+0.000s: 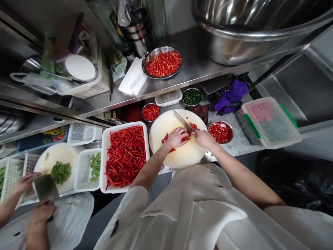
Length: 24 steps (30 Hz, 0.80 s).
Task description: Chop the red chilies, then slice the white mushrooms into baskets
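Observation:
A round white cutting board point(179, 159) lies on the counter in front of me. My left hand point(177, 138) presses down on red chillies point(164, 138) on it, fingers bent and held together. In my right hand point(204, 139) is the handle of a kitchen knife point(184, 122). The blade lies across the board, pointing away and to the left, just beyond my left fingertips. Small cut chilli pieces point(193, 125) are scattered beside the blade. Right of the board stands a metal bowl point(231, 135) of chopped chillies.
A white basket point(103, 156) of whole red chillies stands at left. Farther left, a co-worker's hands hold a cleaver point(46, 187) by a board with greens point(61, 172). Behind are bowls of red point(151, 112) and green chillies point(191, 97), under a steel shelf point(192, 74). A lidded box point(275, 128) sits right.

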{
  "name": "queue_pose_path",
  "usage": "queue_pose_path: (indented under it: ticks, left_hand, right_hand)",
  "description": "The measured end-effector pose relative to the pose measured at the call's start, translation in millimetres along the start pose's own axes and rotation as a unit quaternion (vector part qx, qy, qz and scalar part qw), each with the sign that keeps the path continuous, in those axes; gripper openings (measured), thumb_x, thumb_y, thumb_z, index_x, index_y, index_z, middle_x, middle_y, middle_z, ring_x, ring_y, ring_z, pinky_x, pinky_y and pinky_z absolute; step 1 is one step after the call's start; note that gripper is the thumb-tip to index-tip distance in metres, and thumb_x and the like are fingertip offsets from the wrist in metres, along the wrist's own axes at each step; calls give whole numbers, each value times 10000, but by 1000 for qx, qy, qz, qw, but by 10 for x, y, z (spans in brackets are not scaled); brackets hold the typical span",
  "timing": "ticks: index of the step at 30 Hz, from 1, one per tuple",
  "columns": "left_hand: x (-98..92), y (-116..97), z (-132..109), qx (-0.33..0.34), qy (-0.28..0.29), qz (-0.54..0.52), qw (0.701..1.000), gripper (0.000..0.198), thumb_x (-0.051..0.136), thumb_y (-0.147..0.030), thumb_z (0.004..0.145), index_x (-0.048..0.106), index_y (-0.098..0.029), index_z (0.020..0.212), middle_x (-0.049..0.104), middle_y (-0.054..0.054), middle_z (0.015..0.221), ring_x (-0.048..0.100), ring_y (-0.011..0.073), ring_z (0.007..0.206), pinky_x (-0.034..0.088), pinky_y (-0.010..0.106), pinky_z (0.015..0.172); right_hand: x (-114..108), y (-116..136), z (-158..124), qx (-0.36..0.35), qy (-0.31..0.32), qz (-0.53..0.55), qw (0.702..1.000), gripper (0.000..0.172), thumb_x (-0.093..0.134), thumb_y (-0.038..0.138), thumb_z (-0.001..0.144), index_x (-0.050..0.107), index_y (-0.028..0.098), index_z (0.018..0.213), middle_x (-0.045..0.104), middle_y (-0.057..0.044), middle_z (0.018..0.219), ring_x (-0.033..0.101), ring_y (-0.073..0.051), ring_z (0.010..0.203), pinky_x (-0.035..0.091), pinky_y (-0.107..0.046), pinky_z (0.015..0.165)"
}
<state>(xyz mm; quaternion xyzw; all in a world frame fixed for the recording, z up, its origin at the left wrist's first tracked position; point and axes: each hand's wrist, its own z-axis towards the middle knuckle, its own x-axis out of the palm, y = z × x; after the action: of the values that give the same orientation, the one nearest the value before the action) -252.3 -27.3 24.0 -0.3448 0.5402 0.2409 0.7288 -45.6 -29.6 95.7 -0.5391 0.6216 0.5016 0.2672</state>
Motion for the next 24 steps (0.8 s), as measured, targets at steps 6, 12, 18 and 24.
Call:
queue_pose_path:
  ticks: [6,12,18,24]
  left_hand:
    - [35,2,-49,-2,3,-9,1000,209,629,-366,1000,721,-233,1133,657,90,1255,564,267,1216,511,413,1080]
    - [57,-12,-74,-16,-5,-25,1000,206,600,-322,1007,715,-234,1153,653,99,1223,562,265,1213,507,423,1088]
    - [1,-13,-144,-8,0,-23,1000,210,598,-349,1014,717,-235,1143,642,102,1232,548,275,1224,518,426,1069]
    - [-25,-18,-185,-13,5,-24,1000,203,586,-342,1015,733,-238,1108,650,102,1208,557,279,1212,516,436,1072]
  right_hand:
    - [3,78,68,10,35,22,999,489,354,419,1109,675,154,1365,738,-214,1313,703,-319,1231,505,-380,1003]
    - [-16,156,84,32,37,16,999,482,368,395,1108,690,115,1332,747,-226,1287,698,-313,1239,506,-343,971]
    - [78,162,36,23,30,9,999,482,367,421,1110,705,136,1299,757,-206,1270,709,-294,1200,501,-318,948]
    - [81,250,30,21,36,2,999,465,365,389,1111,704,117,1278,750,-225,1268,708,-311,1202,501,-328,941]
